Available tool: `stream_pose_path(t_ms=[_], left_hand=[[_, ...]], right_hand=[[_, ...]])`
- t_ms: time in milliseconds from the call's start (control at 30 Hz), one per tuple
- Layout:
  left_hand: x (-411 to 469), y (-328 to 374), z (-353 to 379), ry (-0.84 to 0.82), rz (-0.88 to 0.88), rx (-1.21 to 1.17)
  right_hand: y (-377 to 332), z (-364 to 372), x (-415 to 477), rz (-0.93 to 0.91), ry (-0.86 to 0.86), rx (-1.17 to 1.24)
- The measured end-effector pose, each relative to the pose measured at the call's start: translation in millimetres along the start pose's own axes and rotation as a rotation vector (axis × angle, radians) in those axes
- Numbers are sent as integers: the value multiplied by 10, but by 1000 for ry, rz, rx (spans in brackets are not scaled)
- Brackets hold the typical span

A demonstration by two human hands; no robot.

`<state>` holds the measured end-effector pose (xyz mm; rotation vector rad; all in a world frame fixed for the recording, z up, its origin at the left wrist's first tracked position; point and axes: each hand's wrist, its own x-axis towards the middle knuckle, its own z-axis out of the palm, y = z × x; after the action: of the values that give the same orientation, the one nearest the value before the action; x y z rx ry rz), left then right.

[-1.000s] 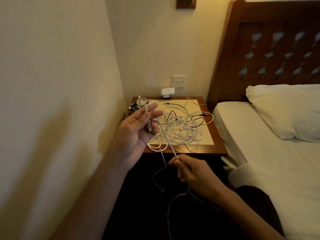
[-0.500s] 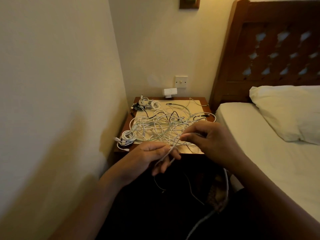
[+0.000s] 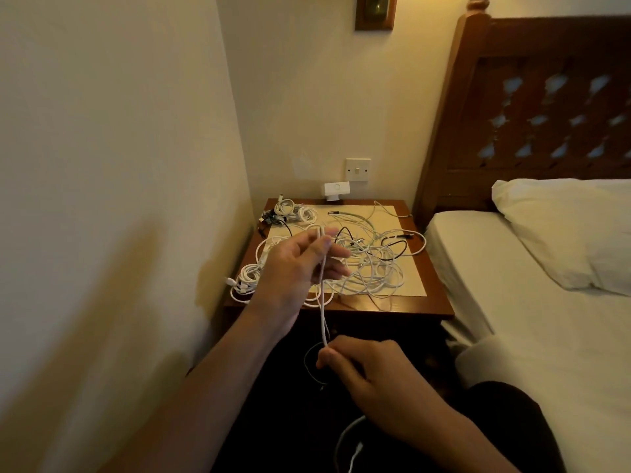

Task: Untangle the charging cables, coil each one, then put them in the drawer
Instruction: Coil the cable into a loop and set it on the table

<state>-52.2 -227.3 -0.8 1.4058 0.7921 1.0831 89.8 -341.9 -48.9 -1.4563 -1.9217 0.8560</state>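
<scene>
Presently: one white charging cable (image 3: 322, 308) held taut between two hands, in front of a wooden nightstand (image 3: 433, 285).

Left hand (image 3: 300, 264), raised over the nightstand's front, pinches the cable near its upper end; right hand (image 3: 368, 367), lower and nearer, pinches it further down, the rest trailing below. Tangle of white and black cables (image 3: 372, 268) lies on the nightstand top. Coiled white bundle (image 3: 247, 274) at front-left edge; more coiled bundles (image 3: 293, 211) at back-left corner.
</scene>
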Motion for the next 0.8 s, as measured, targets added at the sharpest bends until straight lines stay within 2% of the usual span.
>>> stream_pose_path(t_ms=[67,133,200,300,367,533,667,733,800], left_hand=[[-5,-40,3,-31,59,325],[-45,-18,-62,-182,63,578],[-120,43,-157,-376,-18,619],[-253,166,-346,-559,-185,429],[-297,221,-493,-569,-200,308],[-378,165,-781,-376,-290,-39],[-372,100,-756,-284,-282,-305],[-343,158,-730,-227,-279,-453],[-352,217,-655,-197,-303,-495]], right_hand=[[-220,-170,-15,-41,40,-89],[-317,-447,37,-60,130,-173],[-266,-736,149,-65,217,-236],[15,-1002,338,-39,231,-183],[262,-1073,385,12,236,-156],[908,-1052,343,108,290,-4],[1192,-825,299,164,187,19],[1338,-739,263,176,201,12],[1457,-680,236,207,246,-24]])
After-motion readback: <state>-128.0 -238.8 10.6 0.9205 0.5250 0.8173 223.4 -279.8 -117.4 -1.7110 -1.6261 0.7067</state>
